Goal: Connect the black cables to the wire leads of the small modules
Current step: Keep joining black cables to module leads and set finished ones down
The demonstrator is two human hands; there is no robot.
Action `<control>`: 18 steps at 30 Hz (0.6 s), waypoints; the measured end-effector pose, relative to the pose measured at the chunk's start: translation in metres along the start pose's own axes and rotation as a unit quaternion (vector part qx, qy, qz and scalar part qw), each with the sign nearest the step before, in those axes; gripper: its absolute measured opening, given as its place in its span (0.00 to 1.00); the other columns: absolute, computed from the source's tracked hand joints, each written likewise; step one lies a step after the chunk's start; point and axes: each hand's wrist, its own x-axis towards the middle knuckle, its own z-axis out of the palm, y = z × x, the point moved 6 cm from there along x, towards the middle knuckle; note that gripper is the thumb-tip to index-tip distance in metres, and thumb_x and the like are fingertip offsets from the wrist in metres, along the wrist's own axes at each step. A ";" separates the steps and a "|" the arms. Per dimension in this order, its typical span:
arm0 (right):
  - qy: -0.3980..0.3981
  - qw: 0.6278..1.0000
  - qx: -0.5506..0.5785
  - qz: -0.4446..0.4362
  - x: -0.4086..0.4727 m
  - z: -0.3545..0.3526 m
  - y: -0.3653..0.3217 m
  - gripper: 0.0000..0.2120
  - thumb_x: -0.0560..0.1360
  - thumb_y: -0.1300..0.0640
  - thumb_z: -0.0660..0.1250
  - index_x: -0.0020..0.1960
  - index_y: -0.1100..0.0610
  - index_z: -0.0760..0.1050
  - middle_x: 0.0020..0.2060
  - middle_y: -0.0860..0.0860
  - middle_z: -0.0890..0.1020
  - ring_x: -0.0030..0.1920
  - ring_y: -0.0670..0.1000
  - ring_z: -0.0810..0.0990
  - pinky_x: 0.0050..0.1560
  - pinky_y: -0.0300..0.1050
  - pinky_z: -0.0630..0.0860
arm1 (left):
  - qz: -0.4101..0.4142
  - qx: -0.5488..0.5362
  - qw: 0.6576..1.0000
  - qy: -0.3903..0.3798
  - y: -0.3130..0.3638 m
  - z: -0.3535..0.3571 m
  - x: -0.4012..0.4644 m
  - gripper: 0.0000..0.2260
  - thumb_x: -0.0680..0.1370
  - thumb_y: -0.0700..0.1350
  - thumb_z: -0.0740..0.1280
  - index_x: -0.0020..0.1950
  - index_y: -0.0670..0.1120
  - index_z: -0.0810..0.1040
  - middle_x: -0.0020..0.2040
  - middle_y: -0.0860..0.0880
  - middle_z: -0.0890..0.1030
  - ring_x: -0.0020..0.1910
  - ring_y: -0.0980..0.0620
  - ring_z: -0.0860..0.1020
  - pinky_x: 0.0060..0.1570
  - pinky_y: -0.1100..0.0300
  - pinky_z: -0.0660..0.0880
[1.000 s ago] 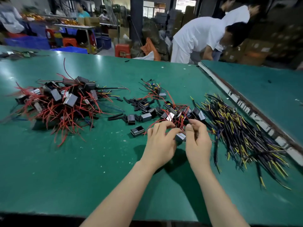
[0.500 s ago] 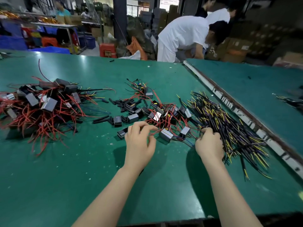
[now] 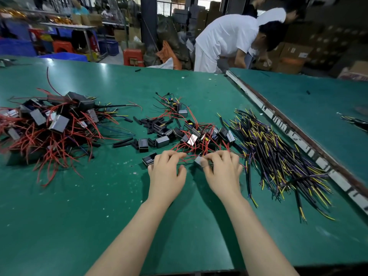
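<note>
A small grey module [image 3: 199, 160] lies on the green table [image 3: 99, 206], and my right hand [image 3: 223, 172] pinches it with its fingertips. My left hand [image 3: 167, 174] sits just to the left, fingers curled down over the red wire leads [image 3: 184, 156] that run from it. More modules with red leads [image 3: 191, 134] are heaped right behind both hands. The black cables [image 3: 278, 156], with yellow and purple ends, lie in a loose pile to the right of my right hand. I cannot see whether a cable is in either hand.
A large heap of modules with red wires [image 3: 49, 126] fills the left of the table. Short black sleeves [image 3: 147, 124] lie scattered in the middle. A metal-edged seam [image 3: 298, 140] separates a second table on the right. A person in white [image 3: 229, 40] bends beyond the far edge.
My right hand has come back left from the cable pile to the module in front of me. My left hand has stayed by the red leads.
</note>
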 end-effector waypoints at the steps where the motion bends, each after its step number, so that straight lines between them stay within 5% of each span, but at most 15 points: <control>1: -0.003 1.000 -0.018 -0.024 -0.002 0.000 -0.002 0.16 0.76 0.40 0.63 0.56 0.49 0.77 0.58 0.49 0.73 0.62 0.54 0.62 0.55 0.48 0.55 | 0.001 0.028 0.999 -0.024 0.000 0.005 0.001 0.14 0.76 0.45 0.64 0.60 0.55 0.77 0.56 0.56 0.76 0.60 0.52 0.67 0.51 0.58 0.55; 4: -0.027 0.996 -0.052 -0.073 -0.007 0.003 -0.007 0.18 0.72 0.40 0.68 0.58 0.48 0.76 0.58 0.48 0.72 0.62 0.53 0.61 0.53 0.47 0.53 | 0.025 0.060 0.996 -0.057 0.002 0.010 0.001 0.12 0.77 0.50 0.62 0.59 0.59 0.76 0.52 0.60 0.78 0.59 0.55 0.67 0.48 0.59 0.51; 7: 0.045 0.995 0.008 -0.090 -0.010 -0.011 -0.014 0.11 0.70 0.48 0.73 0.51 0.50 0.79 0.56 0.50 0.74 0.60 0.54 0.63 0.55 0.49 0.56 | 0.015 0.059 0.998 -0.030 0.003 0.005 -0.001 0.11 0.77 0.48 0.63 0.57 0.58 0.78 0.50 0.59 0.78 0.58 0.54 0.67 0.47 0.59 0.51; 13: 0.171 0.977 0.091 -0.093 -0.014 -0.038 -0.019 0.14 0.74 0.44 0.64 0.53 0.50 0.80 0.51 0.46 0.79 0.57 0.49 0.68 0.50 0.43 0.55 | -0.066 0.090 0.994 -0.007 -0.013 0.002 -0.001 0.22 0.76 0.46 0.62 0.70 0.53 0.68 0.69 0.56 0.70 0.71 0.56 0.59 0.59 0.55 0.53; 18: 0.034 0.991 0.090 -0.092 -0.012 -0.015 -0.009 0.13 0.67 0.58 0.76 0.50 0.49 0.82 0.55 0.49 0.76 0.60 0.51 0.65 0.52 0.47 0.58 | -0.081 0.054 0.995 -0.013 -0.014 0.001 -0.001 0.29 0.76 0.47 0.63 0.76 0.54 0.58 0.71 0.53 0.67 0.71 0.54 0.58 0.62 0.51 0.56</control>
